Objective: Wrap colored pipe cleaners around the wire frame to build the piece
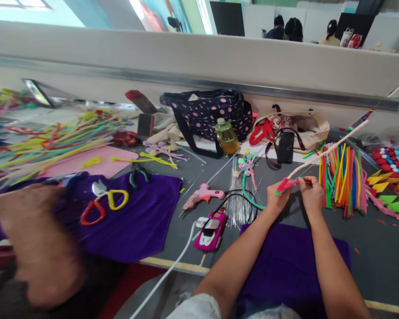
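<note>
My left hand [277, 197] is closed around a small pink and green fuzzy pipe cleaner piece [283, 184]. A long cream fuzzy pipe cleaner [330, 149] rises from it toward the upper right. With thumb and fingertips, my right hand [311, 194] pinches the pink strand that runs across from the left hand. Beneath both forearms lies a purple cloth [282, 261]. Just right of my right hand is a bundle of coloured pipe cleaners [344, 179]. Thin clear sticks [240, 199] lie left of my left hand, with a teal pipe cleaner [249, 198] curving over them.
A pink glue gun [204, 195] and a magenta power strip [211, 231] with cables lie left of centre. A co-worker's blurred arm [36, 235] reaches over another purple cloth bearing scissors [101, 201]. Bags [216, 113] and a bottle [226, 136] stand behind.
</note>
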Demonstrator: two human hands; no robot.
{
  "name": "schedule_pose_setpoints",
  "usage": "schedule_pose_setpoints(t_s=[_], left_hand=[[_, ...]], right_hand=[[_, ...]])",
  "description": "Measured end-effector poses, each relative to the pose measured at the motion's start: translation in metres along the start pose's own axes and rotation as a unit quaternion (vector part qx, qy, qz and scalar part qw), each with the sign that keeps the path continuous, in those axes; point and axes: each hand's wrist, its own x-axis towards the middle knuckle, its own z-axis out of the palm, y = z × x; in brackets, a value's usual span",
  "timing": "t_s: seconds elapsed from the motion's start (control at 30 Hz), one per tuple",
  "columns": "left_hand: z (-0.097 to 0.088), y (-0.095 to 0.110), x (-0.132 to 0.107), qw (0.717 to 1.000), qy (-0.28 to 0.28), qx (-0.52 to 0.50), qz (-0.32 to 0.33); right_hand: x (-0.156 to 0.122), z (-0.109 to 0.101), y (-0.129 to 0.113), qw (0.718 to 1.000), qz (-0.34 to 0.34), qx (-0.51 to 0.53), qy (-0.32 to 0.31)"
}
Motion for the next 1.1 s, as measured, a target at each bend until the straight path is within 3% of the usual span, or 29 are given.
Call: schedule_pose_setpoints(t_s=[0.1, 0.23, 0.4, 0.57, 1.1], left_hand=[[0.000, -0.004, 0.002, 0.996, -0.041, 0.049, 0.065], [0.001, -0.003, 0.005, 0.996, -0.031, 0.033, 0.073], [0.003, 0.005, 0.007, 0.999, 0.000, 0.000, 0.036], [0.000, 0.006, 0.010, 0.999, -0.019, -0.032, -0.002], [-0.008, 0.006, 0.015, 0.970, -0.077, -0.169, -0.154]], right_hand=[[0.000, -0.001, 0.000, 1.000, 0.001, 0.018, -0.005], [0.002, -0.001, 0.002, 0.994, 0.053, 0.092, -0.034], [0.005, 0.000, 0.005, 0.972, 0.109, 0.205, -0.042], [0.008, -0.002, 0.000, 0.939, 0.158, 0.299, -0.057], [0.011, -0.019, -0.001, 0.830, 0.255, 0.436, -0.237]])
